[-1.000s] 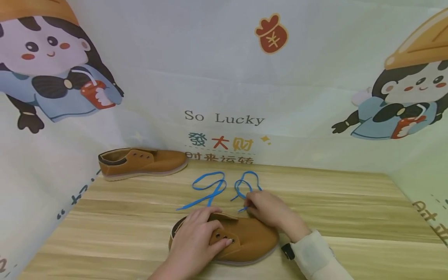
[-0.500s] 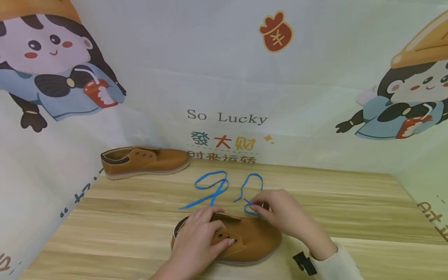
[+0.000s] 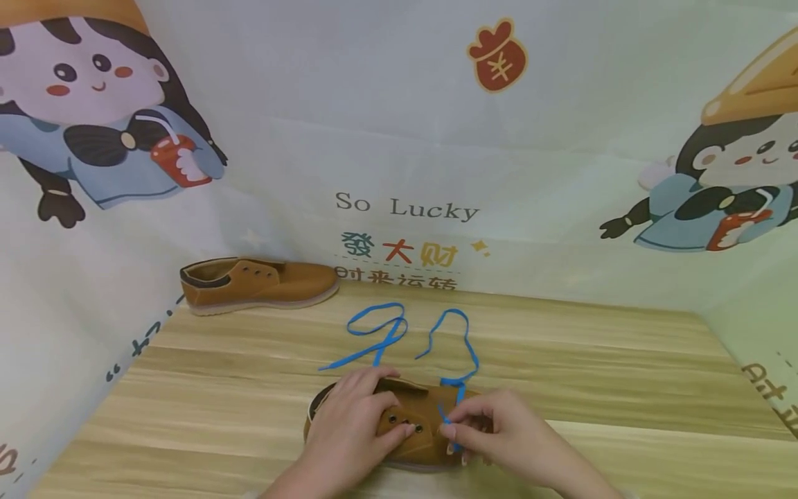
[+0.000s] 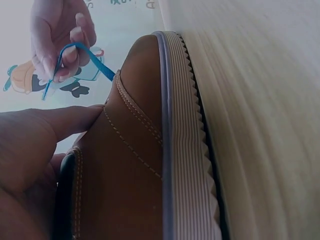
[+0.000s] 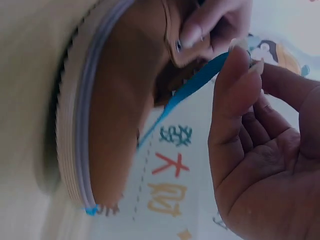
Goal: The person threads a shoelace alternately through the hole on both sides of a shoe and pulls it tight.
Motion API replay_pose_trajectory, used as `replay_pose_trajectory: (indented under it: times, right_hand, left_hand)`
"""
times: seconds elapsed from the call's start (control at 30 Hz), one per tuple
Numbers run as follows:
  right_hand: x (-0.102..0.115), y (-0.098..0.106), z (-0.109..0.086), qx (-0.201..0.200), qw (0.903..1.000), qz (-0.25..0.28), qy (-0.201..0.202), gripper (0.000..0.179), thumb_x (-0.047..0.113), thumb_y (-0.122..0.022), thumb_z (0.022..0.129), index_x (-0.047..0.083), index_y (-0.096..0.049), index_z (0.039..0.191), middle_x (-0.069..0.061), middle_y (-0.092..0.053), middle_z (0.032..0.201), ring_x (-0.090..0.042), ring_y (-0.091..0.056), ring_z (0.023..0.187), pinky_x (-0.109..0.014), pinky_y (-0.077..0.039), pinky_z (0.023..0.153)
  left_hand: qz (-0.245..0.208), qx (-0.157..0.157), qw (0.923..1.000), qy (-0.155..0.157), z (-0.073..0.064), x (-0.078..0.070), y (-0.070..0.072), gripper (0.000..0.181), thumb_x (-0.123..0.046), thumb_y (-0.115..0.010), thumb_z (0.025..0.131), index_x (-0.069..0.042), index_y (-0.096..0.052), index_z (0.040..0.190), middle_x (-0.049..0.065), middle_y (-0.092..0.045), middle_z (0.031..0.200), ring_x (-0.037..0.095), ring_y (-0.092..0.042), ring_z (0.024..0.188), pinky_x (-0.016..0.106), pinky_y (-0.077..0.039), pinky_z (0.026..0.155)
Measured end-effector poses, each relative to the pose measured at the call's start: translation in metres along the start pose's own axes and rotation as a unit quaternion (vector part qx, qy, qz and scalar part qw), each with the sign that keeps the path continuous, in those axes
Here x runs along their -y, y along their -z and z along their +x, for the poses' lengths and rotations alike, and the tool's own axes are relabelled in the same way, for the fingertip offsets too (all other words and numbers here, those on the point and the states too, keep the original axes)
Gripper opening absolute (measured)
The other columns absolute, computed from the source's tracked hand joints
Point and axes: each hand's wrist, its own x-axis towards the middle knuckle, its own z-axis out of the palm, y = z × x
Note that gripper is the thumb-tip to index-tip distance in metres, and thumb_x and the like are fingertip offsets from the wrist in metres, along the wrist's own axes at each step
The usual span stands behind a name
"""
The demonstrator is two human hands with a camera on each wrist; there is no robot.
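Observation:
A brown shoe point(image 3: 408, 457) with bare eyelets lies on its sole, toe to the right. My left hand point(image 3: 349, 423) grips it over the opening, with the thumb point(image 4: 80, 120) pressed on the eyelet flap. In the head view my right hand point(image 3: 517, 433) is over the toe, pinching a blue shoelace point(image 3: 460, 394) close to its tip between thumb and forefinger. From those fingers the lace point(image 5: 195, 82) runs across the shoe in the right wrist view. Its far part curls on the table behind the shoe.
Behind the left hand lies a second blue shoelace point(image 3: 377, 336), looped on the wooden table point(image 3: 623, 367). Another brown shoe point(image 3: 293, 285), without a lace, stands at the back left against the printed backdrop point(image 3: 561, 180).
The right hand has picked up the right-hand shoelace by one end and drawn it towards the shoe's toe, pulling its loop out longer. The left hand stays on the shoe.

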Motion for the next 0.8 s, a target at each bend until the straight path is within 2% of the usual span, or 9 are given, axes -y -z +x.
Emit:
replay_pose_trajectory:
  times: [0.1, 0.3, 0.5, 0.8]
  right_hand:
    - [-0.002, -0.008, 0.003, 0.024, 0.9986, 0.045, -0.015, 0.026, 0.029, -0.063, 0.101, 0.008, -0.076, 0.095, -0.013, -0.074, 0.077, -0.005, -0.063, 0.058, -0.027, -0.052, 0.047]
    - [-0.005, -0.019, 0.006, 0.051, 0.9943, 0.079, -0.049, 0.025, 0.021, -0.063, 0.101, 0.003, -0.076, 0.092, -0.020, -0.074, 0.079, -0.007, -0.065, 0.059, -0.023, -0.051, 0.045]
    - [-0.011, -0.027, 0.010, 0.052, 0.9932, 0.090, -0.052, 0.024, 0.018, -0.063, 0.100, 0.001, -0.076, 0.089, -0.020, -0.074, 0.077, -0.006, -0.064, 0.056, -0.019, -0.047, 0.042]
    - [-0.017, -0.033, 0.012, 0.047, 0.9916, 0.104, -0.061, 0.024, 0.013, -0.062, 0.099, -0.002, -0.076, 0.086, -0.020, -0.073, 0.073, -0.005, -0.065, 0.054, -0.021, -0.050, 0.043]
  left_hand:
    - [-0.001, 0.006, 1.0000, 0.002, 0.000, 0.000, 0.001, 0.023, -0.043, -0.083, 0.081, -0.022, -0.073, 0.081, -0.004, -0.064, 0.131, 0.020, -0.059, 0.123, 0.041, -0.046, 0.108]
    - [-0.001, 0.007, 1.0000, 0.000, -0.001, 0.001, 0.000, 0.024, -0.043, -0.083, 0.081, -0.022, -0.073, 0.081, -0.005, -0.065, 0.130, 0.020, -0.059, 0.123, 0.042, -0.046, 0.108]
    - [0.001, 0.001, 1.0000, -0.003, 0.000, 0.001, 0.001, 0.022, -0.041, -0.084, 0.080, -0.021, -0.073, 0.080, -0.005, -0.065, 0.130, 0.019, -0.060, 0.122, 0.041, -0.047, 0.107]
    - [-0.007, 0.001, 1.0000, -0.005, -0.002, -0.001, 0.001, 0.022, -0.039, -0.085, 0.080, -0.022, -0.071, 0.078, -0.004, -0.064, 0.131, 0.020, -0.059, 0.122, 0.041, -0.046, 0.107]
